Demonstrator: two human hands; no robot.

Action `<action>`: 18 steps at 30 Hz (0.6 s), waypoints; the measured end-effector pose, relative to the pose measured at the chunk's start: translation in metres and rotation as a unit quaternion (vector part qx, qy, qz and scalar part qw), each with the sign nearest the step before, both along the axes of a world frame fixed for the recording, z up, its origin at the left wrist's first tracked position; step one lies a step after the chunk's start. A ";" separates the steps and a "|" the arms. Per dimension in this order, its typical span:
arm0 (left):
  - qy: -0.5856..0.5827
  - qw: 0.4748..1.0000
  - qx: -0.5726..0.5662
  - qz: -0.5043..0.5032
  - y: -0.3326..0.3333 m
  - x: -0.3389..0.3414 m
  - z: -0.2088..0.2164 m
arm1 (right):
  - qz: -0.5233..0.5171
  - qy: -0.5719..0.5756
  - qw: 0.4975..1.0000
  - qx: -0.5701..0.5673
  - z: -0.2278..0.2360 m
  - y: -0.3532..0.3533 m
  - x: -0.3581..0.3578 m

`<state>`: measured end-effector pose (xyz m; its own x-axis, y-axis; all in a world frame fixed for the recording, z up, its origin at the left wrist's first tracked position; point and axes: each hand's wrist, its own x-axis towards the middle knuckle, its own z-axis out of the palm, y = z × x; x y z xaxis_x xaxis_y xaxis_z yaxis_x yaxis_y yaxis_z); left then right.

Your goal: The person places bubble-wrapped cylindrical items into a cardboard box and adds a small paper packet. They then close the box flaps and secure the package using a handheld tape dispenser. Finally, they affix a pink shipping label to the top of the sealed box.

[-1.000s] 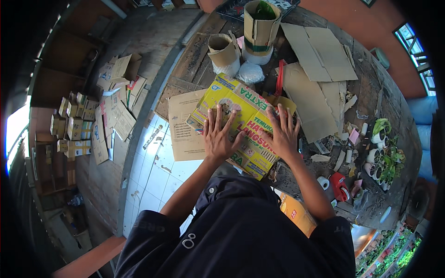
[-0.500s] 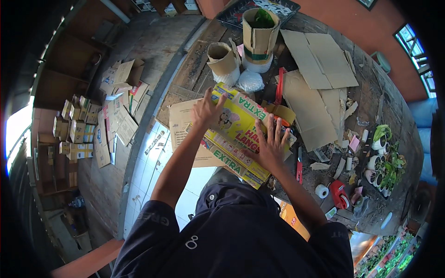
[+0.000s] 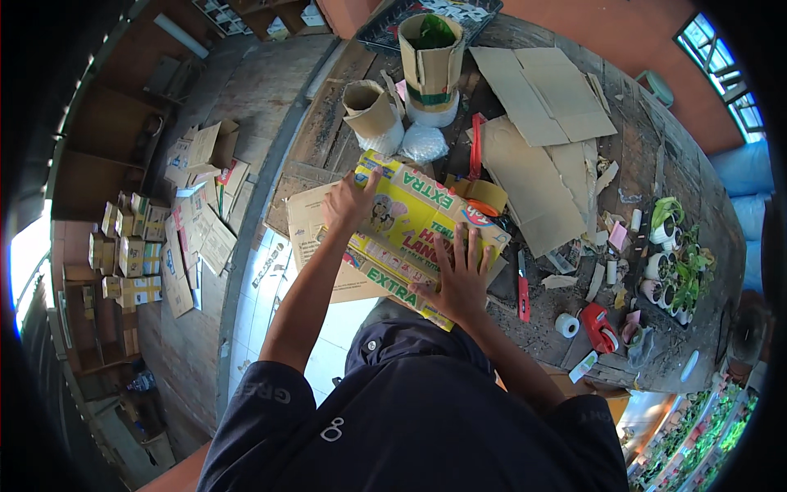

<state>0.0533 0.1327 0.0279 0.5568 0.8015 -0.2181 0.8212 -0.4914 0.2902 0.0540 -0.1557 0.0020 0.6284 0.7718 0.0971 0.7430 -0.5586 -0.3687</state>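
Yellow carton (image 3: 403, 226) lies at the surface's (image 3: 635, 123) near left corner. Left hand (image 3: 347, 205): grip clasps its left end. Right hand (image 3: 461, 280): grip released, splayed across its top.

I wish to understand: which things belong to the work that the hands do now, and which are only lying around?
Seem to belong:
yellow printed cardboard, with the left hand and right hand on it
perhaps the brown cardboard sheet, partly hidden by it

Seem only lying around, untouched:
red cutter, though possibly a tool for this
red tape dispenser
white roll
potted plants
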 end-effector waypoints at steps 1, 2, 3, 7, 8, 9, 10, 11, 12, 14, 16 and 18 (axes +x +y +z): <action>0.002 1.000 0.003 0.001 -0.001 -0.002 -0.001 | -0.002 0.001 1.000 0.000 0.001 0.000 0.000; 0.001 1.000 0.006 -0.001 -0.002 -0.001 -0.001 | -0.004 0.001 1.000 0.003 0.002 0.000 -0.001; 0.001 1.000 0.009 -0.002 -0.003 0.000 -0.001 | -0.005 0.001 1.000 0.006 0.001 -0.001 -0.001; -0.009 1.000 0.009 -0.017 -0.002 -0.005 -0.003 | 0.001 0.016 1.000 0.020 -0.004 -0.006 0.000; -0.016 0.999 0.008 -0.033 -0.002 -0.009 -0.002 | -0.006 0.021 0.999 0.042 0.001 -0.007 0.000; -0.023 0.999 0.008 -0.048 -0.001 -0.014 0.000 | 0.000 0.026 0.998 0.052 -0.001 -0.009 0.005; -0.037 0.997 0.007 -0.063 0.003 -0.020 0.000 | 0.007 0.032 0.998 0.062 -0.004 -0.013 0.013; -0.048 0.996 0.003 -0.078 0.006 -0.027 0.000 | 0.014 0.041 0.997 0.069 -0.004 -0.015 0.018; -0.059 0.994 -0.001 -0.092 0.006 -0.034 -0.001 | 0.006 0.015 0.996 0.083 -0.003 -0.017 0.017; -0.058 0.996 -0.021 -0.060 -0.005 -0.052 0.005 | 0.006 -0.002 0.997 0.074 -0.003 -0.018 0.014; -0.012 0.999 -0.046 -0.016 -0.006 -0.059 0.001 | 0.004 -0.021 0.997 0.074 -0.003 -0.016 0.018; -0.015 0.999 -0.032 -0.010 -0.012 -0.061 0.009 | 0.010 -0.036 0.996 0.078 0.005 -0.015 0.021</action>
<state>-0.0073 0.1206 0.0373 0.5792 0.7753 -0.2518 0.8022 -0.4871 0.3452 0.0750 -0.1708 0.0075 0.6005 0.7562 0.2599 0.7807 -0.4839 -0.3954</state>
